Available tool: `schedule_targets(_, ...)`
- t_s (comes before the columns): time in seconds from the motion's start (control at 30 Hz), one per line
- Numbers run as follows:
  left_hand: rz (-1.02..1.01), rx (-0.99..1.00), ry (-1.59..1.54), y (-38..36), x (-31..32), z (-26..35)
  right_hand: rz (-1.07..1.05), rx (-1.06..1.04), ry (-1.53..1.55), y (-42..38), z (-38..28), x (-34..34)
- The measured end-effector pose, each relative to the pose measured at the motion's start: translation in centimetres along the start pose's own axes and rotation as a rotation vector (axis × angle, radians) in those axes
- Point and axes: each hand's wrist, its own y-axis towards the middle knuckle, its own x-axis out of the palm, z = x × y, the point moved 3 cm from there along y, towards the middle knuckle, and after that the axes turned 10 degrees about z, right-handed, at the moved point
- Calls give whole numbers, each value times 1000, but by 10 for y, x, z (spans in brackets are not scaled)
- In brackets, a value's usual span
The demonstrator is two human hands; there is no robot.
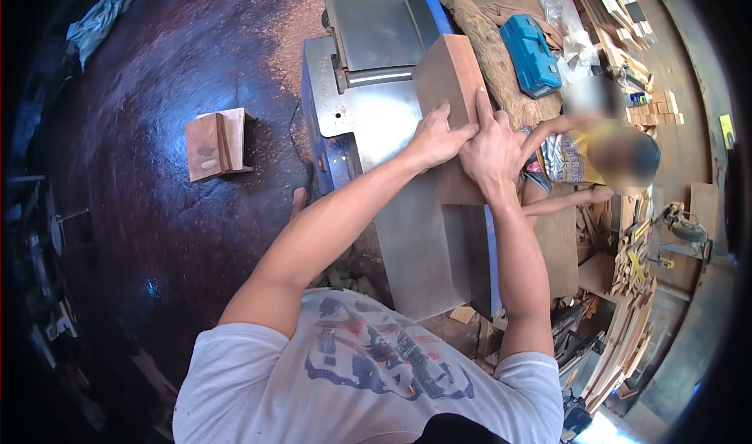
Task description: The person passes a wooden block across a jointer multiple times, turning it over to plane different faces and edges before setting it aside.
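Note:
A brown wooden board [448,72] stands on edge on the steel table of a jointer [407,232], leaning against its fence. My left hand [435,139] presses flat on the board's near face, fingers spread. Beside it my right hand [489,148] grips the board's top edge, index finger stretched forward along it. The two hands touch each other. The board's lower part runs back toward me behind my right forearm.
A small wooden block pair [217,143] sits on the dark, sawdust-strewn floor at left. A blue toolbox [530,54] lies on a bench beyond. Another person [595,158] crouches right of the machine. Stacked wood offcuts [630,287] fill the right side.

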Motion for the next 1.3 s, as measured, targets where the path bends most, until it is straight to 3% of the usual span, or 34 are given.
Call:
schedule_targets(0.37,43,65,-1,66,-25,9,13,12,43,59,-19,25)
schedule_targets(0.77,-47,-136,-132,131,-62,42,69,-28,61,138,-44,55)
schedule_targets(0.8,79,-43,-50,141,-63,41,78,-32,57,145,-49,55)
schedule_targets(1.17,83,-31,-198,241,-99,42,54,-70,28,234,-84,78)
schedule_targets(1.3,81,-46,-96,264,-113,58,86,-96,56,264,-96,86)
